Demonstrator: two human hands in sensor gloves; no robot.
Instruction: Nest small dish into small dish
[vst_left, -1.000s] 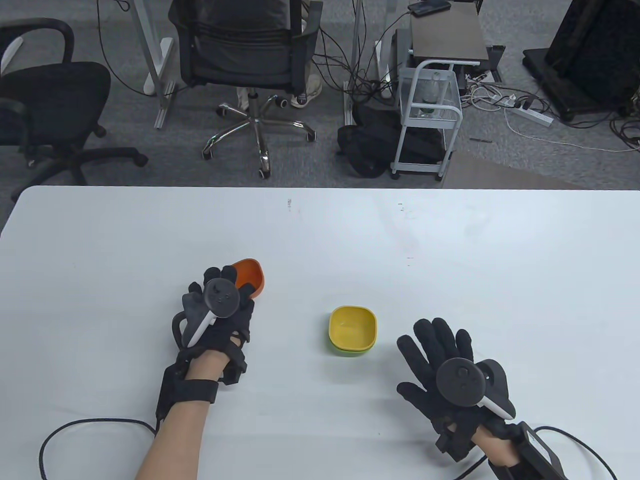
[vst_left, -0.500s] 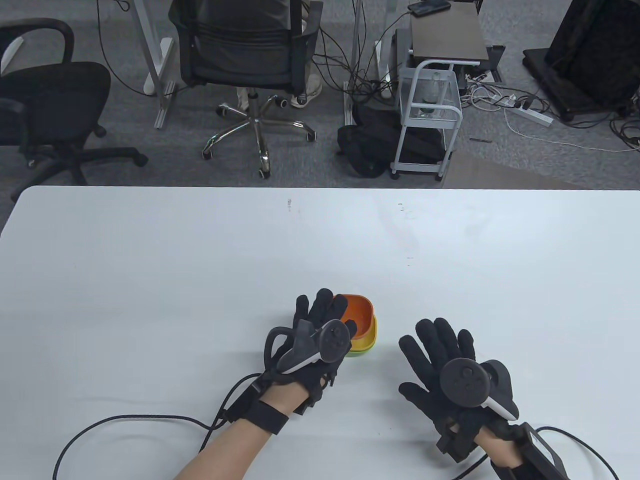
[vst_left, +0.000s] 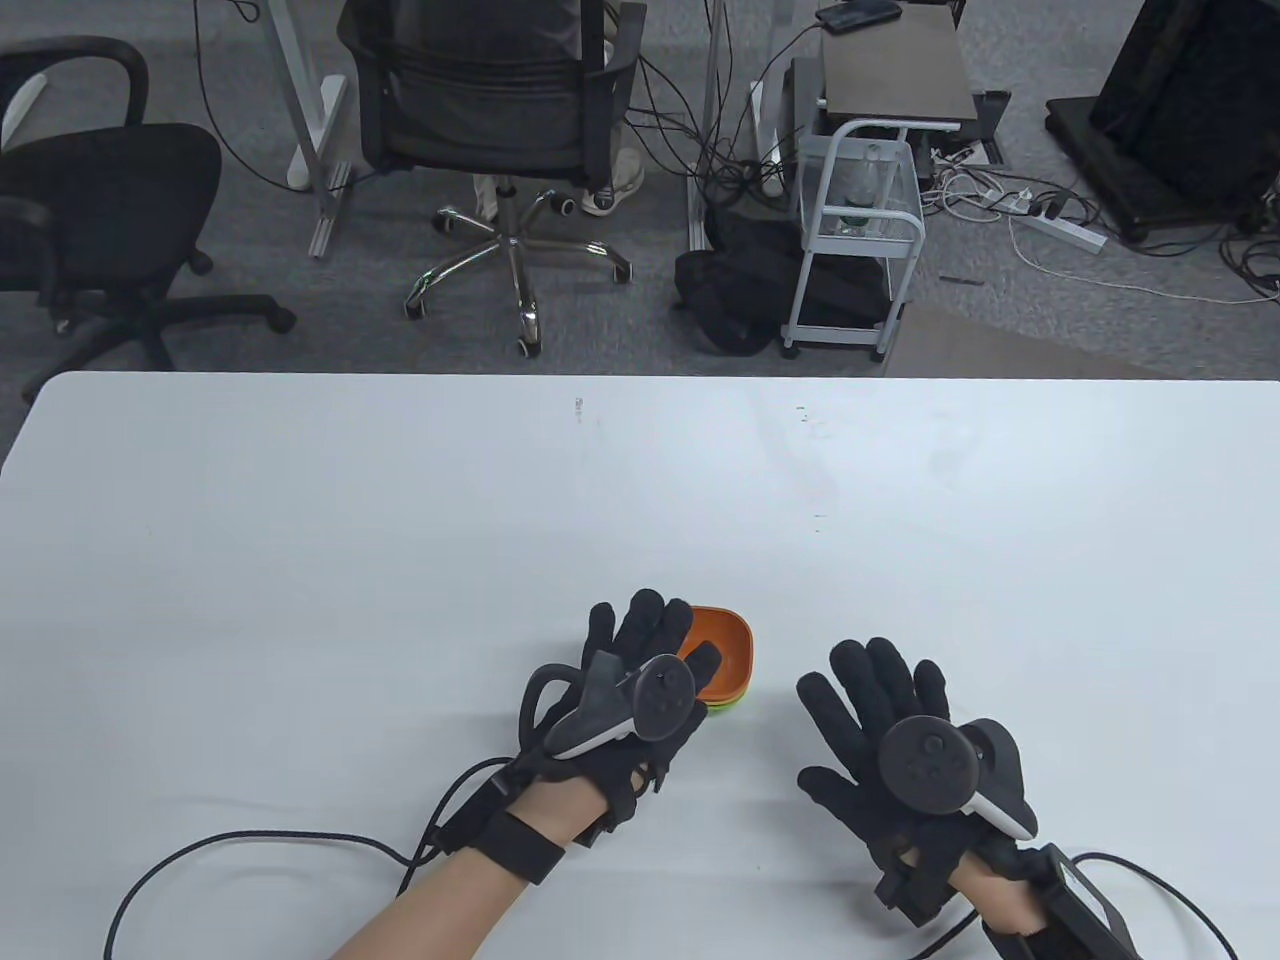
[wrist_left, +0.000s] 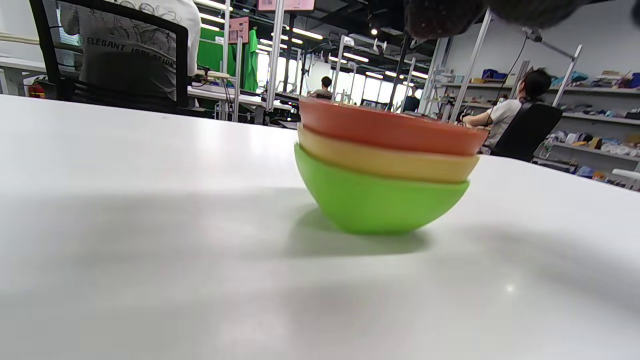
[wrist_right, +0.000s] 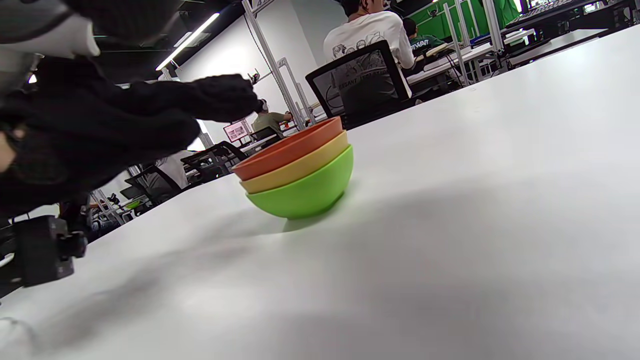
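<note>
A: Stack check: we see the orange dish (vst_left: 722, 645) nested in the yellow dish (wrist_left: 385, 164), both in the green dish (wrist_left: 372, 202), near the desk's (vst_left: 300, 560) front edge, about midway along it.

B: Left hand (vst_left: 640, 670)?

A: We log it over the stack's left rim, fingers spread, grip wide and holding nothing.

B: Right hand (vst_left: 890, 735)?

A: We see it flat on the desk just right of the stack, fingers splayed, not touching it.
</note>
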